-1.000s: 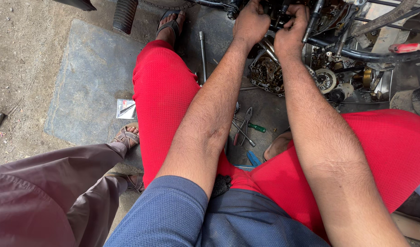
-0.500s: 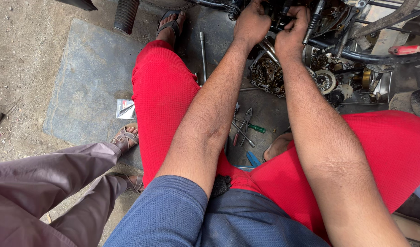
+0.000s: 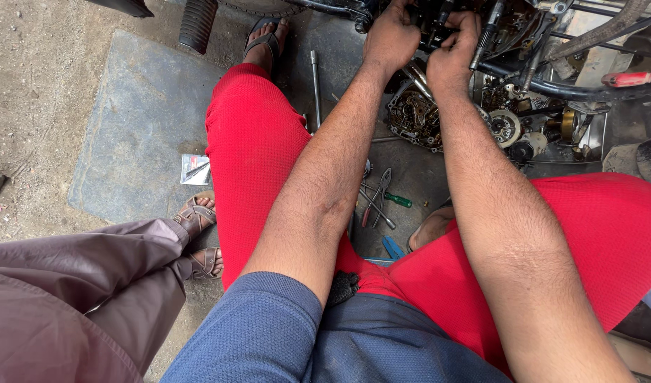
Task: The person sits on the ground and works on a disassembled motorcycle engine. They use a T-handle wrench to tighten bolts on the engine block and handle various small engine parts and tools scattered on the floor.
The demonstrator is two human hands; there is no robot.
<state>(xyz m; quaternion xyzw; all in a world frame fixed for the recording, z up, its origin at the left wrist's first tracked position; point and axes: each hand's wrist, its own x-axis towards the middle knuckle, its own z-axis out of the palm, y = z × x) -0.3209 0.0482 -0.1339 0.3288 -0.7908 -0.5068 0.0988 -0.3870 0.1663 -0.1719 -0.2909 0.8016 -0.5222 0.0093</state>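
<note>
The person sits on the ground with both arms extended to an engine assembly (image 3: 439, 28) at the top of the view. The left hand (image 3: 390, 37) is closed in a fist around a dark part of the assembly; what it encloses is hidden. The right hand (image 3: 454, 51) is curled, fingers pinching a small part just beside the left; the part itself cannot be made out.

Handling, by judgement: the engine assembly is heavy, rigid metal, probably oily and slippery. Grip on solid housing edges, not on the tubes (image 3: 552, 85) alongside.

Below the hands an open clutch housing (image 3: 414, 117) shows gears. Pliers (image 3: 378, 195) and a green-handled screwdriver (image 3: 396, 201) lie on the floor between the legs.

Packages: one small flat packet (image 3: 195, 169), white with dark and red print, lies on the grey mat (image 3: 134, 135), near another person's sandalled foot (image 3: 195, 215).
</note>
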